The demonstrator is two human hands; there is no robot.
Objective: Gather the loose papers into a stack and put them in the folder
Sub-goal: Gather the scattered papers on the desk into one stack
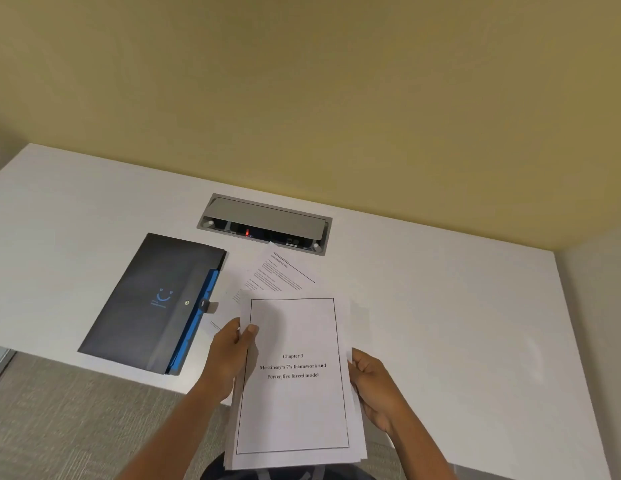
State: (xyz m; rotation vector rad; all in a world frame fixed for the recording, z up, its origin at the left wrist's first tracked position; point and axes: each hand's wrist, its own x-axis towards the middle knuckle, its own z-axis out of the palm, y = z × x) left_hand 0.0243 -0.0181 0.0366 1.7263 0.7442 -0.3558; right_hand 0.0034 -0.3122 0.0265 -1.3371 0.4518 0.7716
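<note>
while the left hand [233,355] and right hand [375,386] clasp the paper stack [295,382] by its side edges, it hangs right of the closed dark folder [153,303]; loose sheets [281,271] lie on the white desk [440,289] beside the folder.

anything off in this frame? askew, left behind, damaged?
Nothing damaged. Loose papers lie on the desk at an angle, one corner over the rim of the open cable box. The held stack, gripped by left hand and right hand, has uneven bottom edges. The folder lies shut.
</note>
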